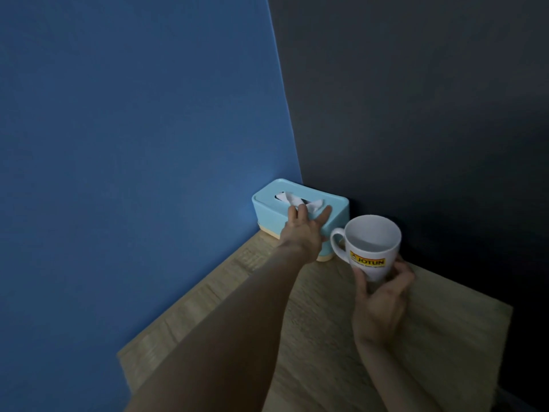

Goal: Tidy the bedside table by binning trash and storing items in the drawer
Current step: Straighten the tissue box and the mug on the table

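Resting spread on tissue box (300, 203), left hand (303, 231); right hand (381, 301) clamped round mug (371, 248).

Head-worn view, angled down, close over the bedside table (341, 337) corner

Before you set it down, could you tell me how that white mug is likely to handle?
The mug looks like rigid glazed ceramic, so probably smooth and breakable if dropped. It looks empty, so likely light. The right hand grips only its narrow base, handle unused, so it may tip easily.
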The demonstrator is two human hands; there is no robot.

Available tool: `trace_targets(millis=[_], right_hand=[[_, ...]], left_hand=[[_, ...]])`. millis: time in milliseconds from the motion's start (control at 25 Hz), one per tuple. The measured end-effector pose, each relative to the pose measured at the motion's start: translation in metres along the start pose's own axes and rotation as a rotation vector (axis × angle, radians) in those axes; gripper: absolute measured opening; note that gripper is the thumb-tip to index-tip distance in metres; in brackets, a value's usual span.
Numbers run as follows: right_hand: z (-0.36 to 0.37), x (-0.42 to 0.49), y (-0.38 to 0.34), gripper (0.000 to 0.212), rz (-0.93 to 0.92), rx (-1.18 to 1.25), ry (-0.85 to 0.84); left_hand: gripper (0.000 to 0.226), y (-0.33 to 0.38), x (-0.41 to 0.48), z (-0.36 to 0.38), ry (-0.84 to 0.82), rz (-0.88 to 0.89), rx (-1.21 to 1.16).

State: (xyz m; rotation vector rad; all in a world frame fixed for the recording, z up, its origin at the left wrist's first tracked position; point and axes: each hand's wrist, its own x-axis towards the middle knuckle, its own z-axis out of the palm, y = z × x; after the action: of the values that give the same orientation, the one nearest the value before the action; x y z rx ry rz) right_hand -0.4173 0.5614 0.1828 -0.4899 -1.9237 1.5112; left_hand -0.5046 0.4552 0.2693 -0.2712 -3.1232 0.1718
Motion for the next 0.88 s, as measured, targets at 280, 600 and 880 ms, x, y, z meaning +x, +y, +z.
trace_targets(millis=[280,600,880], right_hand=[[0.002,0.003,0.004,0.052,-0.022,-0.031,0.018],[0.003,0.002,0.000,0.051,-0.032,-0.108,0.003],[0.004,0.003,-0.005,0.064,0.058,-0.163,0.033]], left_hand=[[0.064,-0.001,0.002,0.002,0.010,-0.004,-0.018],[0.065,-0.003,0.008,0.010,-0.012,0.051,0.083],[0.086,0.009,-0.054,0.024,0.271,-0.060,-0.558]])
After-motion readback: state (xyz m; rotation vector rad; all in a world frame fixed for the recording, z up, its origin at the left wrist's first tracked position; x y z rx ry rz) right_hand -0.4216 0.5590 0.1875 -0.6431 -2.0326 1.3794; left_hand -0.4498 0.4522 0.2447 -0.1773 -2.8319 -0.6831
